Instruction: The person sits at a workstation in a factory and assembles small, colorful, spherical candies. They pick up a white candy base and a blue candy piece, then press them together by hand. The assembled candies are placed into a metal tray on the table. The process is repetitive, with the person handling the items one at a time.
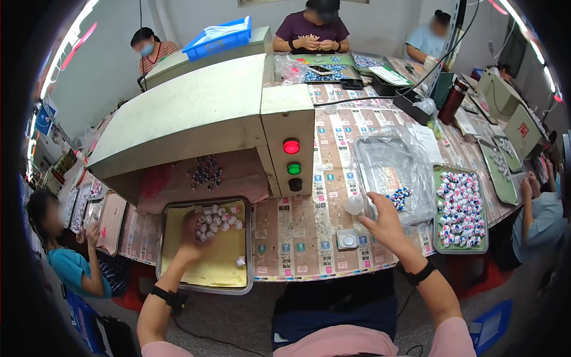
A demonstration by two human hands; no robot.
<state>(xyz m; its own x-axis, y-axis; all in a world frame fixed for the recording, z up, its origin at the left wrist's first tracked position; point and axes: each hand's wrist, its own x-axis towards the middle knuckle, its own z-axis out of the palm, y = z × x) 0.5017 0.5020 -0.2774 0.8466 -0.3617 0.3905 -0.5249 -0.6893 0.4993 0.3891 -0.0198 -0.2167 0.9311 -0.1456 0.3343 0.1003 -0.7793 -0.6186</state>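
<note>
Right hand spread at the bottle, one nudge might topple it, left hand blurred by the balls, neither grip clear

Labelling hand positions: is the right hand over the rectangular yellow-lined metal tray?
No, the right hand is by the small white bottle, while the left hand is over that tray.

There is 1 yellow-lined tray, 1 white bottle and 1 flask.

Wore pink short-sleeved fabric top, dark navy lower garment, black left-wrist strap, black right-wrist band. Small boxy black module sat on left-wrist strap.
</note>
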